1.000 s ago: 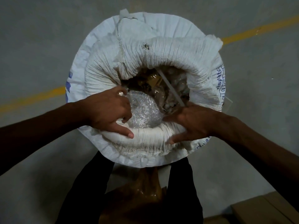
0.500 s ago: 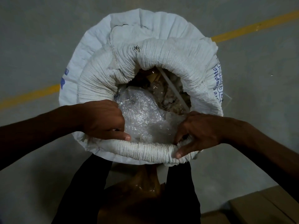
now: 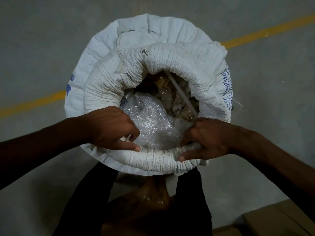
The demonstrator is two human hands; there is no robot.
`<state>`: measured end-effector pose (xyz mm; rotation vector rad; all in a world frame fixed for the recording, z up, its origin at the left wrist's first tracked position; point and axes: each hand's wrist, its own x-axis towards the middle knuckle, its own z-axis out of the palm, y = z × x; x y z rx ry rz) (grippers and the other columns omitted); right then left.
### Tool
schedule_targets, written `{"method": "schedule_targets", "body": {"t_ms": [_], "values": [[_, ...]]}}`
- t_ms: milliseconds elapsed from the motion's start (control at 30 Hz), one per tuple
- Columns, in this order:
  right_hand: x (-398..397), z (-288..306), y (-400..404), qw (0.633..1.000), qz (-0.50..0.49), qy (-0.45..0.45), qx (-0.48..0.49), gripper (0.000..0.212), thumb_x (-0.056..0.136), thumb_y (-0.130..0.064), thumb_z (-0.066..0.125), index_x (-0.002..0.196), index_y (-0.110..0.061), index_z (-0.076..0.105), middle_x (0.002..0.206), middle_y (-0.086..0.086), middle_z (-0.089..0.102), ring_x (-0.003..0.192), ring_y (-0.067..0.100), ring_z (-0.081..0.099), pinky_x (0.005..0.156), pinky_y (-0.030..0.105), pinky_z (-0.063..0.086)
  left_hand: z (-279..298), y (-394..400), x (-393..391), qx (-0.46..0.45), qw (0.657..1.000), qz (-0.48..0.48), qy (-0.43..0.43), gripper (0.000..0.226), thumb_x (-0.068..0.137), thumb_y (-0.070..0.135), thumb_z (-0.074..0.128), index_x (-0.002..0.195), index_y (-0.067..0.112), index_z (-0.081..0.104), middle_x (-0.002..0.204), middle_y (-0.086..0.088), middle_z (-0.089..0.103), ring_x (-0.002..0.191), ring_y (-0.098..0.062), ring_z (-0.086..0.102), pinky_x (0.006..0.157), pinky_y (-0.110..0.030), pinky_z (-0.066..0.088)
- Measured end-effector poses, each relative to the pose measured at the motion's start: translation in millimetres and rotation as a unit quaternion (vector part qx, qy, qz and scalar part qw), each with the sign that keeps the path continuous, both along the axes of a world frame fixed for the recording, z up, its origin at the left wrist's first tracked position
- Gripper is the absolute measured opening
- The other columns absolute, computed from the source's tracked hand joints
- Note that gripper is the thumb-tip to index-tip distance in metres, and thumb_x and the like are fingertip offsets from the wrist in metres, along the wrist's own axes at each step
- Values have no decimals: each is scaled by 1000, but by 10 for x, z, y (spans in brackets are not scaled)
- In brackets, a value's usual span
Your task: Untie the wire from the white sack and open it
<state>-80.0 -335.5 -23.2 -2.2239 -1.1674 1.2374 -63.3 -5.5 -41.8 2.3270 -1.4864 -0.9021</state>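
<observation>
The white sack [image 3: 179,62] stands upright on the floor in front of me, its mouth open and its top rolled outward into a thick bunched rim. Inside lie clear bubble wrap [image 3: 151,123], brown scraps and a white strip [image 3: 183,94]. My left hand [image 3: 110,128] grips the near-left part of the rolled rim, fingers curled over it. My right hand [image 3: 209,137] grips the near-right part of the rim in the same way. No wire shows anywhere in view.
A yellow painted line [image 3: 32,103] crosses the grey concrete floor behind the sack. A brown cardboard box [image 3: 276,220] sits at the bottom right corner. My dark trouser legs [image 3: 85,201] stand just below the sack, with a brown plastic bag [image 3: 144,206] between them.
Both hands have pulled the near rim toward me and rolled it further down. The mouth is wider and more bubble wrap shows.
</observation>
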Motion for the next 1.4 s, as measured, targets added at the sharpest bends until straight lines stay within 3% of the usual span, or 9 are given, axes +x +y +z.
{"method": "schedule_targets", "body": {"t_ms": [100, 267, 567, 700, 833, 933, 1033, 1200, 1400], "values": [[-24, 36, 5, 998, -9, -61, -1, 85, 85, -93, 25, 115, -30, 73, 107, -6, 77, 100, 18, 71, 96, 40, 53, 33, 2, -30, -48, 999, 19, -15, 53, 96, 80, 34, 96, 38, 65, 86, 14, 69, 84, -8, 68, 73, -35, 56], [-90, 100, 15, 997, -6, -73, -1, 83, 82, -95, 29, 106, -27, 71, 108, -7, 70, 98, 20, 69, 94, 41, 53, 153, 48, -70, -32, 999, -20, -6, 70, 89, 91, 31, 82, 30, 65, 81, 9, 69, 78, -13, 66, 75, -33, 49], [-197, 141, 84, 993, -24, -101, -46, 87, 79, -98, 22, 117, -32, 63, 100, -4, 76, 96, 21, 72, 90, 37, 54, 262, 118, -66, 37, 998, 35, -32, 69, 92, 88, 13, 104, 39, 60, 83, 8, 72, 72, -9, 63, 64, -28, 41], [-149, 52, 102, 985, -109, -124, -56, 91, 80, -98, 25, 133, -32, 58, 116, 1, 74, 106, 25, 72, 88, 40, 59, 150, 66, 108, 7, 985, 173, -12, 70, 91, 83, 30, 137, 38, 56, 117, 6, 73, 96, -14, 70, 80, -29, 49], [77, -138, 151, 940, -322, -104, 33, 85, 93, -60, 67, 159, -17, 37, 148, 12, 59, 132, 29, 60, 108, 32, 46, 9, -44, 408, -17, 948, 315, 33, 94, 82, 79, 45, 160, 27, 35, 139, -8, 68, 115, -28, 68, 92, -31, 48], [290, -223, 183, 897, -412, -114, 108, 93, 93, -44, 74, 163, -10, 24, 162, 5, 41, 142, 20, 48, 117, 21, 35, 35, -100, 604, -10, 936, 349, 37, 113, 73, 81, 44, 164, 17, 27, 152, -16, 58, 128, -37, 64, 103, -45, 54], [467, -226, 153, 882, -433, -155, 98, 99, 92, -39, 72, 165, -6, 15, 170, 14, 29, 154, 26, 34, 125, 37, 32, 106, -49, 721, -19, 927, 375, 11, 117, 70, 77, 53, 163, 12, 26, 161, -16, 48, 142, -37, 53, 110, -52, 50], [666, -193, 54, 900, -405, -155, 47, 110, 84, -48, 66, 167, -7, 6, 174, 18, 17, 159, 33, 23, 127, 49, 30, 129, 122, 827, -1, 925, 378, -34, 100, 79, 61, 78, 155, 15, 34, 144, -14, 60, 127, -37, 61, 93, -45, 53], [620, -160, 58, 917, -368, -152, 29, 111, 86, -66, 59, 168, -16, 5, 175, 14, 16, 159, 32, 24, 125, 53, 33, 159, 142, 732, 14, 925, 378, -30, 106, 82, 70, 73, 166, 29, 22, 162, -6, 47, 145, -29, 49, 110, -45, 49]]}}
